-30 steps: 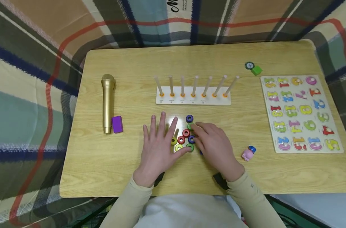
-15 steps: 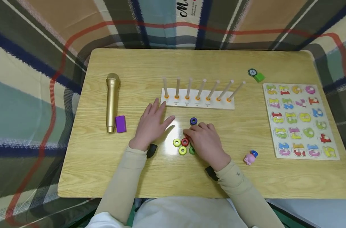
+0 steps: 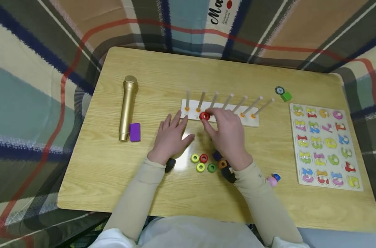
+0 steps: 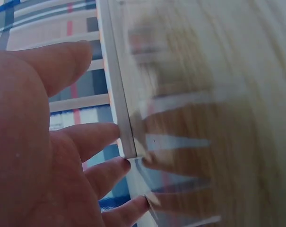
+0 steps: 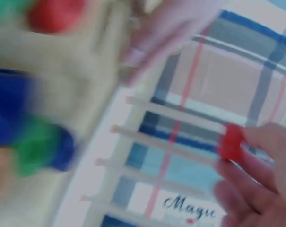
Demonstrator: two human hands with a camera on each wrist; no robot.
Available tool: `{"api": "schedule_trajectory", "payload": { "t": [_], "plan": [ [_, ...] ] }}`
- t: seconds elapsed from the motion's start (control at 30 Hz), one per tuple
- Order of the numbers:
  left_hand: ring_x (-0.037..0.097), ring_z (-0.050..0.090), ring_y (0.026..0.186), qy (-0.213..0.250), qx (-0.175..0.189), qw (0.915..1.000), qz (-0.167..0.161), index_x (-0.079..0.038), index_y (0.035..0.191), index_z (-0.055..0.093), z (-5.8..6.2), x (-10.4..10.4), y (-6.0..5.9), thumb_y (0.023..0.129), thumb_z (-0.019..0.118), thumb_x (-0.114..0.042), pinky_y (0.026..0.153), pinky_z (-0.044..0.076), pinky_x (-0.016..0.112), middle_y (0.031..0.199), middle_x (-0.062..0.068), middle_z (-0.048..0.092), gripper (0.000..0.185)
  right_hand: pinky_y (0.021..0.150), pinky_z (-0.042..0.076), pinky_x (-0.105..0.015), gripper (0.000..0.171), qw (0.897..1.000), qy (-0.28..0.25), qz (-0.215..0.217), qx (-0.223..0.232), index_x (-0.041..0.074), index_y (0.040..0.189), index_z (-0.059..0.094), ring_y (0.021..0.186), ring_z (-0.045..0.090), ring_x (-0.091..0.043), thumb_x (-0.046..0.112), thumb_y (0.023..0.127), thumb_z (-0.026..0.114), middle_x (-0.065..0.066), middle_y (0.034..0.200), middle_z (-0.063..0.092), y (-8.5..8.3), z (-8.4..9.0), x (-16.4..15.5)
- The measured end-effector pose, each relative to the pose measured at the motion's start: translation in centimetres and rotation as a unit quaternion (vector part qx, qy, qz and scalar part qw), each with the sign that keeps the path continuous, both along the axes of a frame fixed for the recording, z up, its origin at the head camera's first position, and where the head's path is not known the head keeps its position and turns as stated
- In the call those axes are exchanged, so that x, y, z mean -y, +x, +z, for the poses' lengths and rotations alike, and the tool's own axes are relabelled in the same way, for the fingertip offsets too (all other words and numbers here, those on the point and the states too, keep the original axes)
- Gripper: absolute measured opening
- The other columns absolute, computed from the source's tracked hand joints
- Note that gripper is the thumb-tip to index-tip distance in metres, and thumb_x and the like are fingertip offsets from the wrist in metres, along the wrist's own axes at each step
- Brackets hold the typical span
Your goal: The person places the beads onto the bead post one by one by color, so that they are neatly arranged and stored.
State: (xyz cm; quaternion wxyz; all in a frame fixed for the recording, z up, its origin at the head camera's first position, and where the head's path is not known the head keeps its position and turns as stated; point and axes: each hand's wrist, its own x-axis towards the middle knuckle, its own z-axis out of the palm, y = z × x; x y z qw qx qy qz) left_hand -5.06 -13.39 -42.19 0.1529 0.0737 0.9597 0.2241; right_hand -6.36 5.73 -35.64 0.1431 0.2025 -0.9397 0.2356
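Since half a second ago: right hand [image 3: 228,132] has lifted off the pile of loose rings and gone up to the peg board [image 3: 254,121], now carrying a red ring [image 3: 204,116]. Left hand [image 3: 170,136] has barely shifted; it lies just below the board's left end.

Right grip: fingertips pinched on the red ring, held just in front of the second and third pegs from the left, near their bases. Right wrist view, blurred, shows the ring [image 5: 231,142] at the fingertips right beside a peg; whether it is already threaded on, cannot tell.

Left grip: fingers straight and spread, flat on the bench [image 3: 113,179], holding nothing. Left wrist view shows the fingertips [image 4: 107,137] at the board's edge.

The other rings lie on the bench below the hands: two yellow, one red [image 3: 203,158], one green, one orange, and something dark blue partly under the right wrist.

Elsewhere: gold microphone [image 3: 127,106] with a purple block [image 3: 135,132] at left, number puzzle [image 3: 325,143] at right, small pink figure [image 3: 272,179] near the right sleeve.

Judgement: one ring is being moved from pile to pegs; pegs look bare otherwise.
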Motion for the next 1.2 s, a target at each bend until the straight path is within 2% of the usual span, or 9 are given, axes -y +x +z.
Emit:
{"api": "schedule_trajectory", "payload": {
  "t": [0.1,0.17,0.3,0.43,0.73,0.93,1.03,1.1,1.2],
  "plan": [
    [0.043,0.009,0.158,-0.004,0.004,0.9999,-0.008,-0.022,0.163,0.026,-0.5,-0.4,0.0,0.101,0.047,-0.06,0.126,0.013,0.066,0.174,0.007,0.011,0.075,0.075,0.056,-0.039,0.029,0.998,-0.05,-0.012,-0.02,0.007,0.118,0.071,0.087,0.07,-0.026,0.028,0.098,0.069,-0.009,0.109,0.077,-2.2,1.0,1.3],
    [0.044,0.009,0.158,-0.005,0.006,0.9999,-0.013,-0.023,0.163,0.027,-0.8,-0.6,0.1,0.101,0.049,-0.059,0.125,0.015,0.067,0.174,0.006,0.012,0.075,0.074,0.056,-0.038,0.03,0.998,-0.063,-0.021,-0.012,0.008,0.12,0.07,0.086,0.069,-0.024,0.03,0.099,0.068,-0.008,0.112,0.076,-3.4,1.2,2.0],
    [0.043,0.01,0.158,-0.006,0.008,0.9998,-0.019,-0.023,0.163,0.028,-1.3,-1.1,0.2,0.1,0.051,-0.059,0.125,0.015,0.067,0.174,0.005,0.012,0.076,0.073,0.056,-0.038,0.032,0.998,-0.052,-0.034,0.018,0.009,0.122,0.07,0.085,0.067,-0.023,0.032,0.1,0.067,-0.007,0.113,0.075,-4.9,1.1,2.9],
    [0.041,0.01,0.159,-0.005,0.009,0.9997,-0.021,-0.025,0.163,0.027,-1.3,-1.3,0.2,0.1,0.052,-0.059,0.125,0.015,0.066,0.174,0.004,0.012,0.076,0.073,0.058,-0.039,0.033,0.998,-0.04,-0.04,0.03,0.011,0.123,0.07,0.089,0.069,-0.023,0.033,0.099,0.068,-0.006,0.114,0.075,-5.4,1.0,3.0],
    [0.04,0.009,0.159,-0.005,0.005,0.9998,-0.016,-0.026,0.163,0.026,-1.2,-1.1,0.3,0.1,0.05,-0.06,0.126,0.015,0.065,0.174,0.003,0.012,0.075,0.068,0.057,-0.041,0.032,0.998,-0.045,-0.018,0.04,0.012,0.13,0.069,0.087,0.07,-0.025,0.027,0.101,0.065,-0.008,0.116,0.072,-4.8,1.9,2.2],
    [0.04,0.008,0.159,-0.005,0.008,0.9999,-0.008,-0.025,0.163,0.025,-1.2,-0.9,0.4,0.101,0.05,-0.059,0.126,0.014,0.065,0.174,0.003,0.01,0.076,0.066,0.054,-0.039,0.028,0.996,-0.053,-0.025,0.069,0.012,0.127,0.07,0.087,0.069,-0.023,0.022,0.101,0.064,-0.007,0.118,0.073,-2.8,3.0,0.6],
    [0.04,0.007,0.159,-0.008,0.013,0.9998,-0.008,-0.026,0.164,0.022,-1.0,-0.7,0.3,0.101,0.049,-0.059,0.127,0.012,0.064,0.174,0.002,0.007,0.076,0.063,0.051,-0.037,0.023,0.994,-0.014,0.002,0.11,0.01,0.121,0.072,0.078,0.065,-0.022,0.016,0.101,0.063,-0.007,0.109,0.074,-1.4,2.8,-0.6],
    [0.041,0.006,0.159,-0.009,0.012,0.9999,-0.009,-0.025,0.164,0.02,-0.8,-0.5,0.2,0.101,0.049,-0.058,0.127,0.011,0.064,0.174,0.003,0.006,0.077,0.063,0.051,-0.036,0.02,0.984,0.05,0.054,0.164,0.01,0.117,0.073,0.073,0.062,-0.019,0.011,0.1,0.062,-0.006,0.101,0.074,-0.4,2.3,-1.3],
    [0.04,0.005,0.159,-0.006,0.01,0.9999,-0.001,-0.025,0.165,0.02,-0.4,0.1,0.1,0.102,0.049,-0.057,0.127,0.01,0.064,0.174,0.003,0.005,0.077,0.063,0.051,-0.034,0.02,0.945,0.139,0.154,0.251,0.014,0.113,0.073,0.071,0.058,-0.015,0.007,0.098,0.063,-0.002,0.095,0.07,1.0,1.0,-1.8]
  ]
}}
